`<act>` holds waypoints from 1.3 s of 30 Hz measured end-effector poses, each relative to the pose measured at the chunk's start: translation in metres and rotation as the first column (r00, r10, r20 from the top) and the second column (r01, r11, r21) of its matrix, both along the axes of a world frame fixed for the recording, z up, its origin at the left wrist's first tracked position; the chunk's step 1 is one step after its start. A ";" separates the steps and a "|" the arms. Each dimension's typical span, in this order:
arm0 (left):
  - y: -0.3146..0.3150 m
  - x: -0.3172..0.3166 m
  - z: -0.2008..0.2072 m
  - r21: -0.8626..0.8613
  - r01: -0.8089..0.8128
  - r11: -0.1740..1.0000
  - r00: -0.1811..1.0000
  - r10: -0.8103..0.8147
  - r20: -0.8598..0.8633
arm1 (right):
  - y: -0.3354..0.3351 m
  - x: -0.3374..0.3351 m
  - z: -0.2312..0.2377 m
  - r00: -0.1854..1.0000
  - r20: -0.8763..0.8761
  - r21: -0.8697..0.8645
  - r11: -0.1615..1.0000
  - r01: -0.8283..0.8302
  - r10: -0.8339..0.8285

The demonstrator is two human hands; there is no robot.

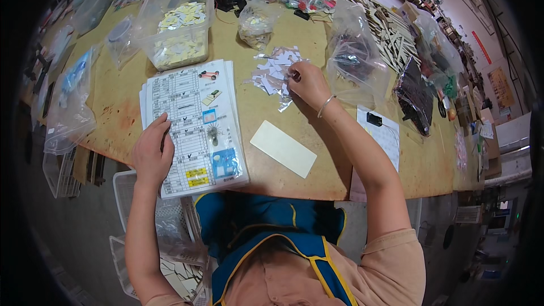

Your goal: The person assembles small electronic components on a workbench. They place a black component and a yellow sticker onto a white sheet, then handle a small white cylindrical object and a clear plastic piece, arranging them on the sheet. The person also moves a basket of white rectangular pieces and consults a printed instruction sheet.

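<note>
The right hand meets a loose pile of white slips at the pile's right side, so most of the slips lie to the left of its fingertips. Its fingers are bent together, but whether a slip is pinched between them cannot be told. The slips point every way, giving the pile no single long axis. The left hand is farther off, its fingers loosely extended and gripping nothing, resting on the left side of a stack of printed sheets. A cream board lies below the pile, its long axis slanting from upper left to lower right, near the front edge of the table. Tabletop shows between pile and board. Elsewhere the room is tighter: the sheets border the pile's left, a small filled bag sits just beyond it, and a larger clear bag stands close by the right hand's outer side.
</note>
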State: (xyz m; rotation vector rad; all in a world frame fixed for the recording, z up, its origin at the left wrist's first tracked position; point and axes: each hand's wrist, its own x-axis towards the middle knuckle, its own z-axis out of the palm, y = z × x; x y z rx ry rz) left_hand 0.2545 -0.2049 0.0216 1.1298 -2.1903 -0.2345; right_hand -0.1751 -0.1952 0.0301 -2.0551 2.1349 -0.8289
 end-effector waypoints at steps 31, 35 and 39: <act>-0.004 0.005 -0.010 0.082 0.027 0.996 0.999 -0.029 0.022 | 0.204 -0.074 0.098 0.736 0.662 0.110 0.990 0.089 -0.140; -0.006 0.006 -0.015 0.158 0.043 0.986 0.999 -0.039 -0.024 | 0.257 -0.119 0.065 0.649 0.699 0.249 0.953 0.172 -0.300; -0.008 0.008 -0.017 0.168 0.039 0.985 0.999 -0.042 0.014 | 0.273 -0.141 0.020 0.694 0.625 0.247 0.934 0.258 -0.357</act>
